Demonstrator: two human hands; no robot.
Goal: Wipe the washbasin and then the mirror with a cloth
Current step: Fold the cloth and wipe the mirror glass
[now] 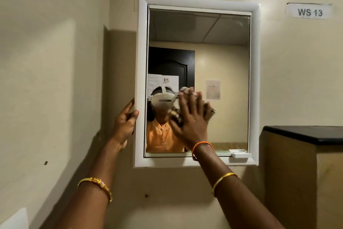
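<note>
A white-framed mirror [232, 65] hangs on the beige wall ahead of me. My right hand [193, 117] lies flat against the lower middle of the glass, pressing a crumpled light cloth [176, 107] onto it; most of the cloth is hidden under the palm and fingers. My left hand [124, 125] grips the left edge of the mirror frame [140, 61], with the fingers curled around it. The glass reflects a person with a headset and an orange top. The washbasin is out of view.
A cabinet with a dark top [304, 134] stands close on the right, below mirror height. A label reading WS 13 [309, 12] is stuck on the wall at upper right. A small white tab [239, 155] sits on the mirror's lower right ledge.
</note>
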